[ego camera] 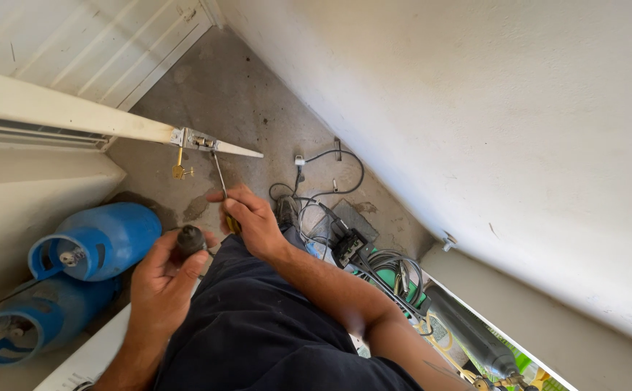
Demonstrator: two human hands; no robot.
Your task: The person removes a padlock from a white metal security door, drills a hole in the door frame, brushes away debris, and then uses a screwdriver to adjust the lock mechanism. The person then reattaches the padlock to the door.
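Cylinders first: two blue gas cylinders point(91, 242) lie on their sides at your far left, the nearer one point(33, 318) tucked under the other, valves facing you; what they hold cannot be told. Just right of them your left hand point(160, 279) has its fingers wrapped round a small dark knob-like part point(190, 239), held over your dark trouser leg point(258, 326). Your right hand point(250, 221) is clamped on a yellow-handled screwdriver point(223, 192), its shaft running up to the metal latch point(196, 139) at the edge of the white door point(69, 108), where a brass key point(179, 170) hangs. Concrete floor point(250, 101) lies open beyond the latch, narrowing between door and white wall point(475, 108). Right of your hands, tangled black cables point(323, 195), a green coiled hose point(395, 271) and a dark grey cylinder point(471, 337) crowd the wall's foot.
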